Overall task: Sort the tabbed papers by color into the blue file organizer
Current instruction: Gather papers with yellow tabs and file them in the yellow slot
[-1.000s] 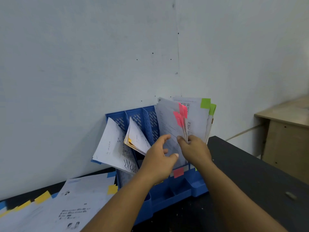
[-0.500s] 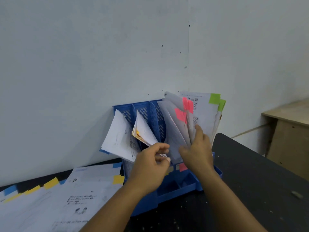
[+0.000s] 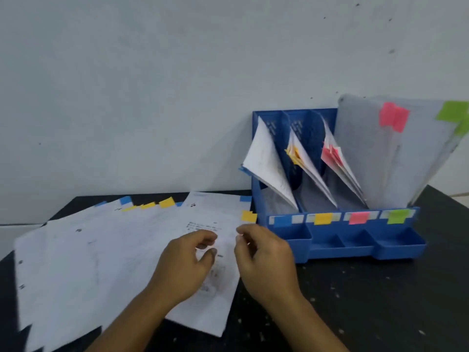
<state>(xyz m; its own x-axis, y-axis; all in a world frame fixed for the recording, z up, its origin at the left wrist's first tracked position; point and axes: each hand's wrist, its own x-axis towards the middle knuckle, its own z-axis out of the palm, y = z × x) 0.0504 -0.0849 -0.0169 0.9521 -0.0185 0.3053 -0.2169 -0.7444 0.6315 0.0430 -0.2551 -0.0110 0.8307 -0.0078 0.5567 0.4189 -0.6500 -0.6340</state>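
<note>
Head view. Against the wall on the black table [image 3: 380, 301], a blue file organizer [image 3: 337, 246] with four slots, each marked on its front lip: blue label [image 3: 280, 220], yellow label [image 3: 323, 219], pink label [image 3: 358, 217], green label [image 3: 397, 216]. In the first slot, leaning white sheets [image 3: 266, 163]; in the second, yellow-tabbed papers [image 3: 304, 163]; in the third, pink-tabbed papers [image 3: 340, 163]; at the right end, a taller upright sheaf [image 3: 385, 153] carrying pink and green tabs. Left of the organizer, flat on the table, a spread of loose tabbed papers [image 3: 106, 250] with blue and yellow tabs along the far edge.

Against half a second ago: both hands away from the upright sheaf in the organizer, down over the loose spread. Left hand [image 3: 185, 265] and right hand [image 3: 264, 260] with fingers loosely curled, nothing gripped; contact with the top sheet blurred, cannot tell.
</note>
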